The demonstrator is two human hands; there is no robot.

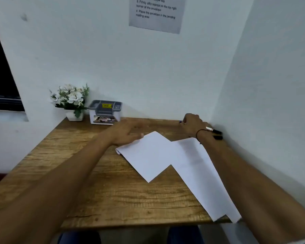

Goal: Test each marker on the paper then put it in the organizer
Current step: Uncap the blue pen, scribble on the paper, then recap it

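Head view: right hand closing on the markers at the desk's far right corner

Head view shows the right hand (192,123) curled, knuckles up, over something at the far right corner of the desk (99,191) — a purple tip pokes out on its left side, so it appears to be grasping a marker, though the fingers hide the barrel. Just right of the wrist lie two black markers (217,134), close against the side wall. The left hand (128,133) is flat and released, fingertips resting on the far corner of the paper (165,155), which sprawls in overlapping sheets from mid-desk to the near right edge. The organizer (105,111), grey-topped with open compartments, sits at the far edge, beside a potted plant (71,101).

Markers are light, stiff and smooth — likely to roll, so a pinch at mid-barrel suits them. The paper is thin and will slide unless that left hand pins it.
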